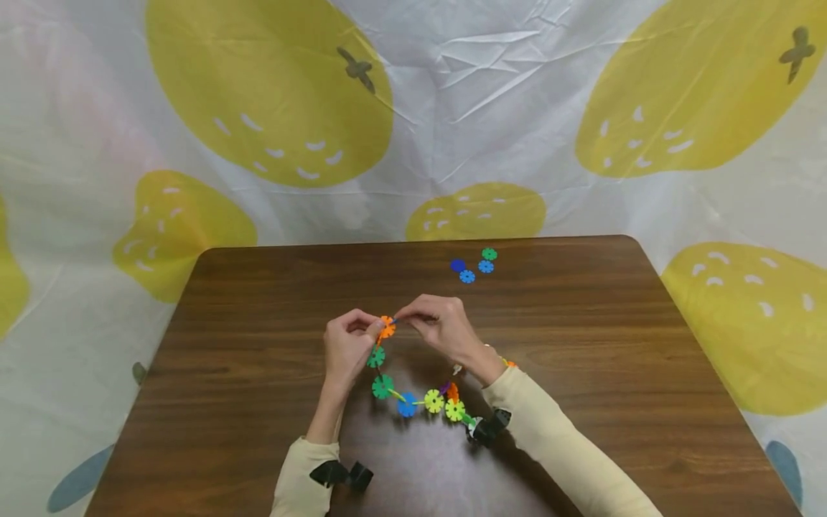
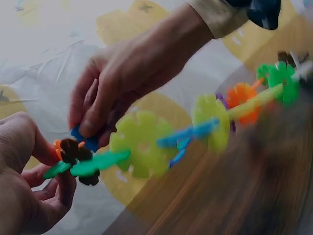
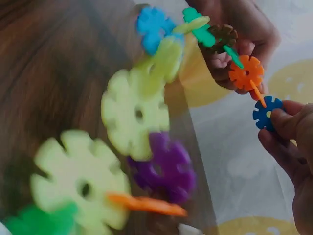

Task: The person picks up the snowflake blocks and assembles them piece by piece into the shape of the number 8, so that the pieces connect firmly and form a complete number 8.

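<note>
A chain of notched plastic flower discs hangs in a curve between the forearms, with a green disc [image 1: 382, 387], a larger blue disc [image 1: 407, 405] and a yellow disc [image 1: 433, 401] along it. My left hand [image 1: 349, 345] pinches the chain's upper end by an orange disc [image 1: 387, 327]. My right hand [image 1: 446, 327] holds a small blue disc [image 3: 268, 113] between thumb and fingertips. In the right wrist view, this disc meets an edge-on orange disc [image 3: 258, 94]; how deep their slots sit is unclear. A brown disc [image 2: 88, 169] and green ones adjoin the left fingers.
Several loose blue and green discs, among them a green one [image 1: 489, 254], lie near the far edge of the wooden table [image 1: 271, 287]. Part of the chain, with a purple disc [image 3: 166, 166], runs under the right forearm. A lemon-patterned cloth [image 1: 413, 143] hangs behind.
</note>
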Motion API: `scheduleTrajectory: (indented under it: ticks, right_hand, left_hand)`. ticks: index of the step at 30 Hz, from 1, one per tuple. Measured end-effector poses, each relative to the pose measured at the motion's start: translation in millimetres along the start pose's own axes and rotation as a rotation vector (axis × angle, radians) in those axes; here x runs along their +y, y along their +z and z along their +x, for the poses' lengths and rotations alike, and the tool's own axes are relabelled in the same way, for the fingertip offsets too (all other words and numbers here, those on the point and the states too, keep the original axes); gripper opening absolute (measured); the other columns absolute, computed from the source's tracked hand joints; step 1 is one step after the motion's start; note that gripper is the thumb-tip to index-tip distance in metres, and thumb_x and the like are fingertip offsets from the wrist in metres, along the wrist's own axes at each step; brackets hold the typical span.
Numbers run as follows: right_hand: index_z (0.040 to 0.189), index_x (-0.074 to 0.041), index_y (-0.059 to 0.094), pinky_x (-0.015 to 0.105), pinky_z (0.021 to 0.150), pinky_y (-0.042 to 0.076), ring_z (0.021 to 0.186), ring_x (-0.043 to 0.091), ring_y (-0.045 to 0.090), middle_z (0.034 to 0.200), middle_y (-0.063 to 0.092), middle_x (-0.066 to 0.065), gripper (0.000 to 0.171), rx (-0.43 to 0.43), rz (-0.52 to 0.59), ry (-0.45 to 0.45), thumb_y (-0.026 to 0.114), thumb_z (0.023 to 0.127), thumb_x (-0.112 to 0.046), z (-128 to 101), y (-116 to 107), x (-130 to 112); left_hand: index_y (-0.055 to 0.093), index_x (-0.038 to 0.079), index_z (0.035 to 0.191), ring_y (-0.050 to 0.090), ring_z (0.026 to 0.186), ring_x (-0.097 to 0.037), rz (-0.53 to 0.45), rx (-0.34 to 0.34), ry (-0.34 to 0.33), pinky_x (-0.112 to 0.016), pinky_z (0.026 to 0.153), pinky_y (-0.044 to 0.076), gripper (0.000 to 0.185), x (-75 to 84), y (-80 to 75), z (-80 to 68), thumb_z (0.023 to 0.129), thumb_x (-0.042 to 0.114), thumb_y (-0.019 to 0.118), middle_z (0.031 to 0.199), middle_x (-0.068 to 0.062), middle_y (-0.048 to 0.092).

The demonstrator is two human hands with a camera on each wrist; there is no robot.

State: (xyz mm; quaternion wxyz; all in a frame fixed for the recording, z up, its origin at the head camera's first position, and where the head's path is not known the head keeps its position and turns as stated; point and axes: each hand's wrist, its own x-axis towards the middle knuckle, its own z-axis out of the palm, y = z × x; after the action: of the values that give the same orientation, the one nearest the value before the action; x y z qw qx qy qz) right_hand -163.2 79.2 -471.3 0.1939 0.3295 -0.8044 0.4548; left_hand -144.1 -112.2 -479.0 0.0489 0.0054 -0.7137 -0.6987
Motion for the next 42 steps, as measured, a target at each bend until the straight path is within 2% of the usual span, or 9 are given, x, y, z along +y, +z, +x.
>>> scheduleTrajectory:
  ticks: [3,7,11,15,20,26,30,35,42]
  right_hand:
    - [0.090,-0.005,0.080,0.023,0.066,0.060,0.074,0.019,0.074,0.085,0.077,0.007,0.015,0.026,0.024,0.015,0.076,0.084,0.009,-1.4,3.5,-1.5]
    - [0.090,0.004,0.077,0.032,0.067,0.062,0.075,0.033,0.074,0.085,0.075,0.016,0.015,0.040,0.122,0.096,0.073,0.082,0.015,-0.3,1.7,-13.4]
    - [0.098,0.010,0.074,0.041,0.072,0.063,0.082,0.042,0.073,0.093,0.075,0.024,0.014,-0.008,0.167,0.162,0.072,0.085,0.014,2.7,-2.6,-23.0]
    - [0.109,0.006,0.072,0.043,0.079,0.062,0.092,0.037,0.075,0.105,0.075,0.023,0.022,-0.058,0.151,0.256,0.071,0.087,0.010,1.4,-3.1,-9.0]
    - [0.112,-0.001,0.073,0.035,0.079,0.062,0.092,0.031,0.075,0.106,0.075,0.020,0.022,-0.004,0.106,0.377,0.072,0.090,0.003,1.0,-12.8,16.1]
    - [0.113,-0.005,0.073,0.019,0.074,0.057,0.089,0.028,0.074,0.101,0.076,0.017,0.023,0.096,-0.003,0.494,0.073,0.090,-0.001,5.6,-34.0,41.1]
    - [0.113,-0.003,0.073,0.031,0.076,0.060,0.091,0.029,0.074,0.101,0.076,0.016,0.022,0.121,-0.120,0.579,0.073,0.090,-0.004,7.6,-48.1,60.5]
    - [0.117,0.003,0.071,0.050,0.086,0.057,0.097,0.037,0.071,0.110,0.073,0.022,0.028,0.023,-0.281,0.669,0.071,0.091,-0.009,4.6,-61.1,87.0]
    - [0.123,0.008,0.066,0.055,0.093,0.051,0.108,0.043,0.061,0.110,0.069,0.027,0.038,-0.132,-0.472,0.709,0.068,0.093,-0.015,-1.5,-64.3,119.6]
  left_hand:
    - [0.072,-0.012,0.084,0.061,0.057,-0.002,-0.008,-0.001,-0.001,-0.014,0.056,0.050,0.008,0.7,-0.3,-0.3,0.083,-0.004,0.075,0.079,-0.026,0.073]
    - [0.072,-0.013,0.087,0.063,0.059,-0.002,-0.035,-0.030,-0.020,-0.015,0.058,0.052,0.012,1.5,-0.5,0.9,0.086,-0.002,0.075,0.078,-0.020,0.073]
    - [0.071,-0.014,0.090,0.063,0.060,-0.002,-0.045,-0.039,-0.057,-0.015,0.059,0.051,0.014,0.1,-2.0,1.2,0.088,0.000,0.074,0.075,-0.010,0.073]
    - [0.070,-0.015,0.094,0.062,0.062,-0.001,-0.065,-0.032,-0.086,-0.015,0.060,0.051,0.015,-1.8,-4.5,2.3,0.089,-0.001,0.072,0.073,-0.002,0.072]
    - [0.071,-0.014,0.100,0.060,0.062,-0.002,-0.064,-0.056,-0.102,-0.015,0.060,0.051,0.017,-1.5,-6.2,3.1,0.091,0.000,0.068,0.075,0.000,0.072]
    - [0.075,-0.009,0.101,0.057,0.061,-0.005,-0.026,-0.105,-0.082,-0.017,0.059,0.050,0.017,-2.8,-7.4,1.4,0.091,0.000,0.065,0.078,-0.004,0.072]
    - [0.075,-0.008,0.099,0.056,0.063,-0.005,-0.024,-0.110,-0.056,-0.016,0.059,0.047,0.014,-4.8,-6.9,1.9,0.092,-0.001,0.065,0.076,-0.001,0.069]
    - [0.074,-0.009,0.098,0.055,0.059,-0.004,-0.063,-0.104,-0.053,-0.015,0.057,0.045,0.012,-3.2,-6.7,1.8,0.092,-0.001,0.067,0.072,0.004,0.066]
    - [0.073,-0.010,0.098,0.058,0.059,-0.002,-0.080,-0.098,-0.046,-0.014,0.056,0.047,0.013,-2.3,-8.1,1.9,0.092,0.000,0.068,0.073,0.003,0.069]
